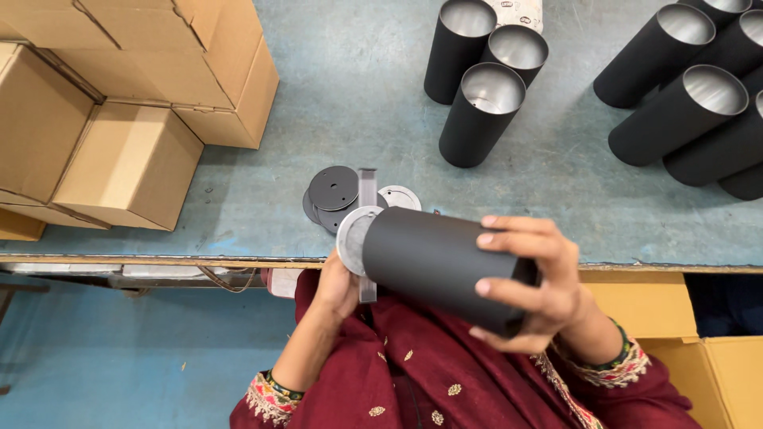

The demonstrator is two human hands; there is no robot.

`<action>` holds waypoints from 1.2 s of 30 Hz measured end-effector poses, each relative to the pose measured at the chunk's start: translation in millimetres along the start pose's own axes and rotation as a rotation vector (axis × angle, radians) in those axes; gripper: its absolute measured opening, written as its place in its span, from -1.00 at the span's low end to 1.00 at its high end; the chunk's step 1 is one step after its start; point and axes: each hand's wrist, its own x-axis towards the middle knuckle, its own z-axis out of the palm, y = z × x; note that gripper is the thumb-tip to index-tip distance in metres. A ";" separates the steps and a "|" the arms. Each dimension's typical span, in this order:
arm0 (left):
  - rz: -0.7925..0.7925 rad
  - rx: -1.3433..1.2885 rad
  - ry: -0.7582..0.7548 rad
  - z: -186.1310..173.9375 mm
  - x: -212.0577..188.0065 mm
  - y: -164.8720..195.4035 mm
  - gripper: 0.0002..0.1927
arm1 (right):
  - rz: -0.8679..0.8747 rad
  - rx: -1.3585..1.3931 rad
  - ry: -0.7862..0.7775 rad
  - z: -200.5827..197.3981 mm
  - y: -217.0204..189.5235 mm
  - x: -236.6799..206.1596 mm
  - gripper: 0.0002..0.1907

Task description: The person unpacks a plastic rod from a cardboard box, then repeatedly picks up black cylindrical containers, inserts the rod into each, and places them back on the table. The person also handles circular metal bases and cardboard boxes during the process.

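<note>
My right hand [531, 284] grips a dark grey cylindrical tube [433, 258] lying on its side over the table's near edge. My left hand [338, 286] is under the tube's left end, pressing a round grey metal disc [352, 236] with a flat metal strip [367, 238] against that end. On the table just beyond lie several more round discs [334, 189], dark and light grey, overlapping.
Black tubes with silvery insides stand in a group [485, 111] at the back centre, and more [691, 103] at the back right. Stacked cardboard boxes [127, 103] fill the left of the blue-grey table [262, 199]. A yellow box [715, 373] sits at lower right.
</note>
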 end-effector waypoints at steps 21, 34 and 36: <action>0.760 1.854 0.276 7.1 77.0 93.1 -0.69 | 0.840 -0.988 -0.176 -95.6 5.8 -120.8 -0.36; 0.740 0.449 0.289 -71.0 68.5 87.9 -0.62 | 0.899 -1.086 0.005 -75.7 62.1 -171.6 -0.29; 0.849 0.362 0.287 -81.5 67.3 76.1 -0.64 | 0.952 -1.043 0.073 -55.9 67.3 -182.8 -0.26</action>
